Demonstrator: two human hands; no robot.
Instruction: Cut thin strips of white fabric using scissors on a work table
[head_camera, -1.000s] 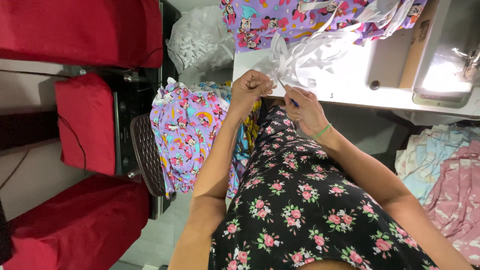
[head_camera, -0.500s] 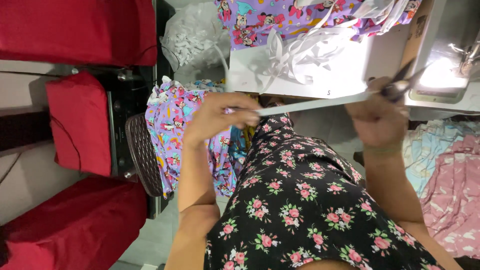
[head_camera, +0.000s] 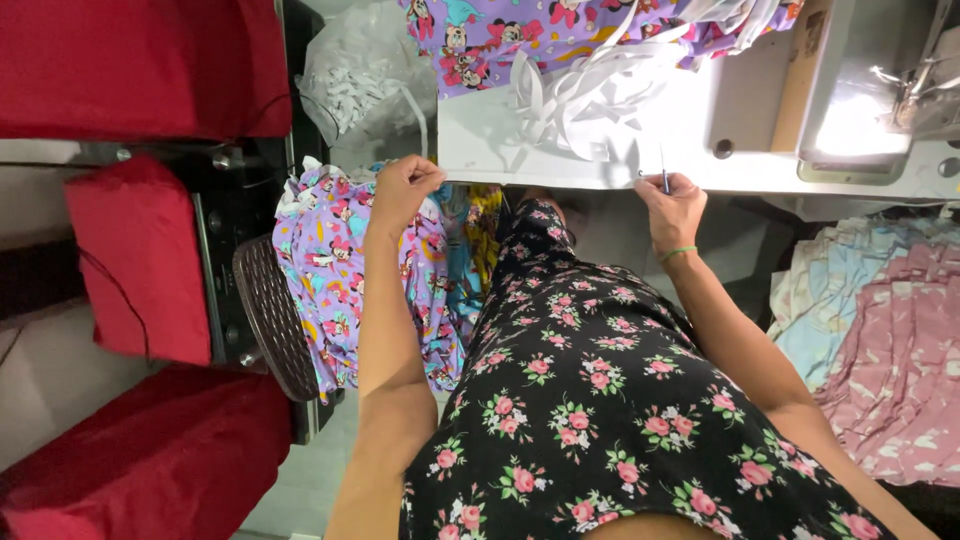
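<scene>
My left hand (head_camera: 404, 189) is closed in a fist just below the front edge of the white table (head_camera: 480, 150), over a heap of purple printed fabric (head_camera: 330, 270); nothing shows in it. Further right at the same edge, my right hand (head_camera: 673, 208) grips a small pair of scissors (head_camera: 662, 178), blades pointing up onto the table. A tangle of white elastic strips (head_camera: 580, 100) lies on the table between and above the two hands. My lap in a black floral dress (head_camera: 600, 400) fills the lower middle.
A sewing machine with a lit bed (head_camera: 860, 120) stands at the table's right end. More purple printed fabric (head_camera: 500, 40) lies at the back. A dark basket (head_camera: 270, 310) and red cushions (head_camera: 130, 250) sit to the left. Pink and blue cloths (head_camera: 880, 340) are piled to the right.
Half a second ago a white strip was stretched between both hands. That strip is gone from between them now, the left hand has dropped to the table edge, and the right has moved left.
</scene>
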